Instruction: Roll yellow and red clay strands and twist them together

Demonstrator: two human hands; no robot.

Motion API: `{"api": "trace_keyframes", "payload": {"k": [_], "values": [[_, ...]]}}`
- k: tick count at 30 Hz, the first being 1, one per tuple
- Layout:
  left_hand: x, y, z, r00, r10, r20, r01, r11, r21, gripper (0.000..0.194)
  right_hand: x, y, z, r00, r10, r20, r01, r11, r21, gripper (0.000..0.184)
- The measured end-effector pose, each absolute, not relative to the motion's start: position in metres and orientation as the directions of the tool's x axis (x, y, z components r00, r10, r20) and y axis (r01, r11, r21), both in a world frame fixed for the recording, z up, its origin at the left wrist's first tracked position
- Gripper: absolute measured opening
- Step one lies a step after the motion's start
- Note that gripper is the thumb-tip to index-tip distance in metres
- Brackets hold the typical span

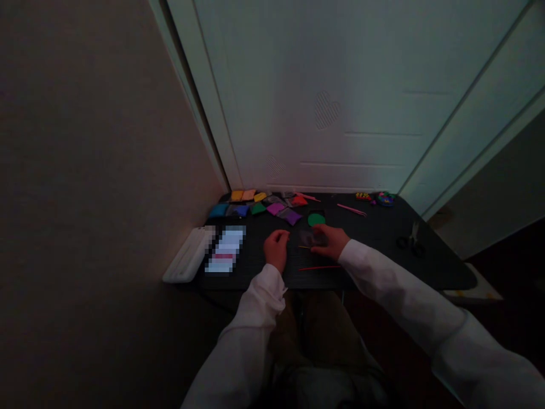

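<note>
My left hand point(276, 250) is above the dark table, its thumb and fingers pressed together in a pinch. What it holds, if anything, is too small to make out. My right hand point(333, 242) is a little to the right, thumb and index finger apart in a C shape. A faint clear plastic piece point(309, 236) lies by the gap between them. A thin yellowish stick point(304, 246) ends at the right thumb. Just beyond the right fingertips is a green disc point(316, 219). Nearer to me, a thin red stick point(317, 267) lies across the table.
Several small coloured packets, one of them purple point(292, 217), line the back left. A phone point(225, 250) with a blurred screen and a white padded object point(187, 255) are at left. Pink tweezers point(351, 209), black scissors point(411, 241) and a colourful piece point(385, 199) are at right.
</note>
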State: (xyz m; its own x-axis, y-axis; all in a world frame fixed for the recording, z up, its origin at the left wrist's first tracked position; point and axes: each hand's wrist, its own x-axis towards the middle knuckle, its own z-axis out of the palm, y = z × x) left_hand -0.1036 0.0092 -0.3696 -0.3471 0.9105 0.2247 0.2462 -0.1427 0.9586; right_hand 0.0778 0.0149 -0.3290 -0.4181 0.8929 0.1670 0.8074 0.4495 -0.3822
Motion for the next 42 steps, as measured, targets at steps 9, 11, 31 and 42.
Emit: {"api": "trace_keyframes", "payload": {"k": [9, 11, 31, 42], "values": [[-0.103, 0.01, -0.372, -0.35, 0.91, 0.222, 0.232, -0.145, 0.962, 0.021, 0.119, 0.014, -0.351, -0.415, 0.908, 0.062, 0.846, 0.411, -0.34, 0.059], [-0.104, 0.01, -0.372, -0.347, 0.911, 0.224, 0.236, -0.146, 0.961, 0.022, 0.117, 0.014, -0.356, -0.408, 0.911, 0.055, 0.854, 0.402, -0.331, 0.058], [-0.103, 0.009, -0.37, -0.338, 0.917, 0.212, 0.226, -0.139, 0.964, 0.022, 0.163, 0.026, -0.342, -0.177, 0.962, 0.21, 0.894, 0.246, -0.374, 0.055], [-0.103, 0.011, -0.376, -0.261, 0.936, 0.238, 0.313, -0.151, 0.938, 0.024, 0.212, 0.026, -0.368, -0.08, 0.99, 0.113, 0.971, 0.103, -0.214, 0.043]]}}
